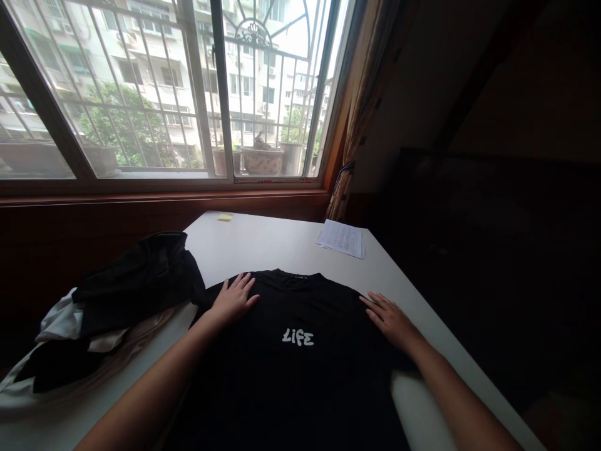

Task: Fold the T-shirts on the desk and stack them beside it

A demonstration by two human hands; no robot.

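A black T-shirt [300, 382] with white lettering on its chest lies spread out on the white table [263, 241], its collar toward the window. My left hand [236, 297] rests flat on the shirt's left shoulder area, fingers stretched out. On the opposite shoulder lies my right hand [389, 318], palm down with its fingers extended over the fabric edge. Neither hand grips the cloth. The shirt's lower end runs out of the bottom of the view.
A pile of black, white and beige clothes [141, 288] lies at the table's left side. Printed paper sheets [342, 239] sit near the far right edge, and a yellow sticky-note pad [225, 217] at the far left. Beyond stand a barred window [253, 94] and a tied curtain [350, 150].
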